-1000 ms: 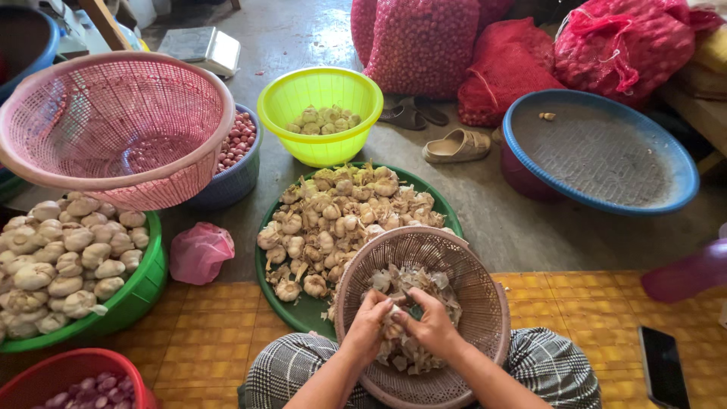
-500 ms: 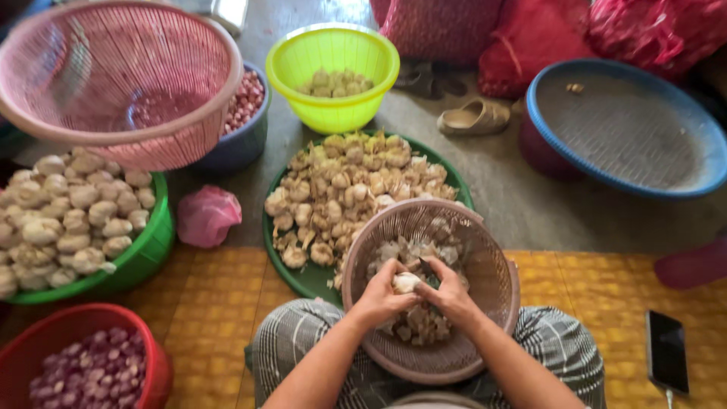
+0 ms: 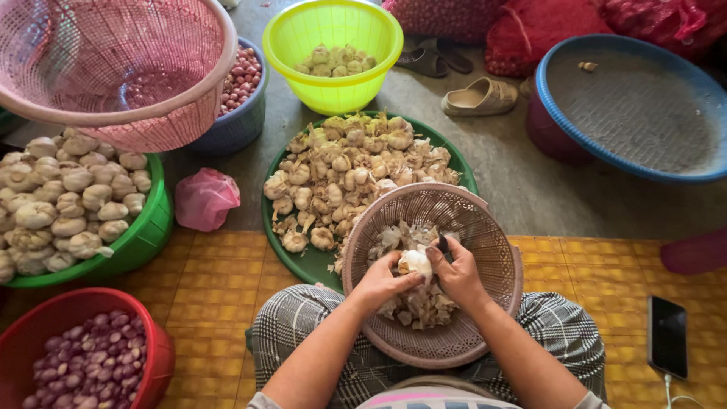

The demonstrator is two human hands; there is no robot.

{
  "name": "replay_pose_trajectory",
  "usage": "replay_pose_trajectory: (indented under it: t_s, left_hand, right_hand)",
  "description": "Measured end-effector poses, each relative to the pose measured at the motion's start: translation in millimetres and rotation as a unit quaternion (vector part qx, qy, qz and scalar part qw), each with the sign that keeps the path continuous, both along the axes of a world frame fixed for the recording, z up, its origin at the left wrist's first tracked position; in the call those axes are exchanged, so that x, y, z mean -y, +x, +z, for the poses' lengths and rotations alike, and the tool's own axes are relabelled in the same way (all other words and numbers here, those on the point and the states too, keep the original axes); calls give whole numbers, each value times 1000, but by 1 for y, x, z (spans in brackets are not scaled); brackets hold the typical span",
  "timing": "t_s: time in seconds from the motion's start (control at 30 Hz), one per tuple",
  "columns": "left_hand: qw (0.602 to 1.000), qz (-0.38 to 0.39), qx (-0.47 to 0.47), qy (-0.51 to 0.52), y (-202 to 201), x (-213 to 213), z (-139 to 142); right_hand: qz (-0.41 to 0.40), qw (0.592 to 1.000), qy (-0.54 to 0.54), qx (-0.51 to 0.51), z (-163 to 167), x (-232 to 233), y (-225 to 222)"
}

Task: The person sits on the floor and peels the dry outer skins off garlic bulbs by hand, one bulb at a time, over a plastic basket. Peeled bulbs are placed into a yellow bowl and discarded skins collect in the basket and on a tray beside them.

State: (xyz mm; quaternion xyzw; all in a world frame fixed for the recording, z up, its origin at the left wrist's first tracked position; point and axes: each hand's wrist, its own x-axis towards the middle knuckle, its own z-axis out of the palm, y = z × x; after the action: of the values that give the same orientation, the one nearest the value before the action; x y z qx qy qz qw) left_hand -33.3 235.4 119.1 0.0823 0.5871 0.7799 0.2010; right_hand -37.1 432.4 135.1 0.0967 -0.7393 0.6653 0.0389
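- Left hand (image 3: 382, 279) and right hand (image 3: 458, 274) meet over the brown basket (image 3: 496, 250), lower centre of frame, which rests on the person's lap.
- Garlic bulb (image 3: 415, 262): white, held between both hands just above the basket's contents. Left fingers curl round its left side, thumb pressed on it; right fingers close on its right side.
- A small dark point shows by the right thumb (possibly a blade; too small to tell).
- Basket holds loose papery skins (image 3: 424, 303) and pieces under the hands.
- Green tray (image 3: 303, 261), centre of frame, just beyond the basket and partly under its rim: heaped with garlic bulbs, stalks and husk.
- Yellow bowl (image 3: 303, 45), top centre: a small lot of garlic inside.
- Pink basket (image 3: 189, 98), upper left, tilted, sitting over a blue tub (image 3: 242, 125) of red shallots.
- Green basin (image 3: 144, 235), left edge: piled with whole white bulbs.
- Red basin (image 3: 155, 356), lower left corner: purple shallots.
- Pink bag (image 3: 204, 198), crumpled, on the floor between green basin and tray.
- Blue sieve (image 3: 545, 83), upper right, on a dark red tub; one small piece lies on its mesh.
- Sandal (image 3: 481, 97) near the sieve, upper centre-right.
- Phone (image 3: 668, 337), lower right, on the yellow mat (image 3: 212, 265), cable attached.
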Motion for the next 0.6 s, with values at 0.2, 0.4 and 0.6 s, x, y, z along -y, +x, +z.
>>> replay_pose_trajectory:
  t_s: [0.2, 0.4, 0.6]
  left_hand:
    - [996, -5, -63, -70, 4, -1, -10]
    - [997, 28, -3, -69, 0, -3, -12]
    - [987, 28, -116, -112, 11, -6, -4]
  right_hand:
    - [58, 998, 25, -15, 11, 11, 6]
    - [-24, 995, 66, -65, 11, 22, 12]
    - [-98, 988, 116, 32, 13, 15, -7]
